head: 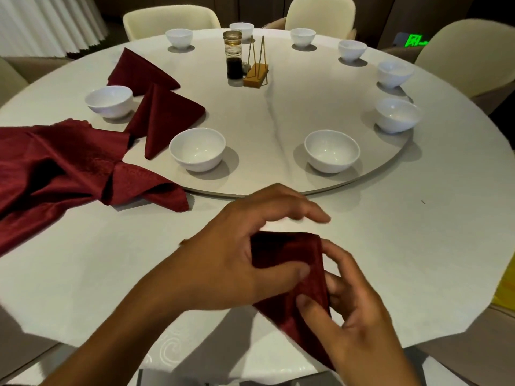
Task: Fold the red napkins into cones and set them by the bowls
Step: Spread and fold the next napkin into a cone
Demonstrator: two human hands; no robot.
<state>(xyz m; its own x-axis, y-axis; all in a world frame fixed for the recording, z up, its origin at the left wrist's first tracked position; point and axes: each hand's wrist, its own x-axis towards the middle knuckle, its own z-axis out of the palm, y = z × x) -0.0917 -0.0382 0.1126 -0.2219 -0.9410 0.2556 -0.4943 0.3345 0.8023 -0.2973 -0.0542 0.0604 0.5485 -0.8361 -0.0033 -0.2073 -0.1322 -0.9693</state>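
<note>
A folded red napkin (289, 254) lies at the table's near edge between my two hands. My left hand (237, 254) covers its left part, thumb pressing on the cloth, fingers spread over its far edge. My right hand (354, 310) pinches the napkin's right fold between thumb and fingers. Two folded napkin cones (164, 115) (139, 71) lie on the turntable beside white bowls (197, 149) (109, 101). A heap of loose red napkins (61, 168) lies at the left.
Several more white bowls (331, 150) (397, 114) ring the round turntable (278, 107). A sauce jar (233, 54) and a gold holder (256, 73) stand at its centre. Cream chairs (170, 19) surround the white table (418, 246).
</note>
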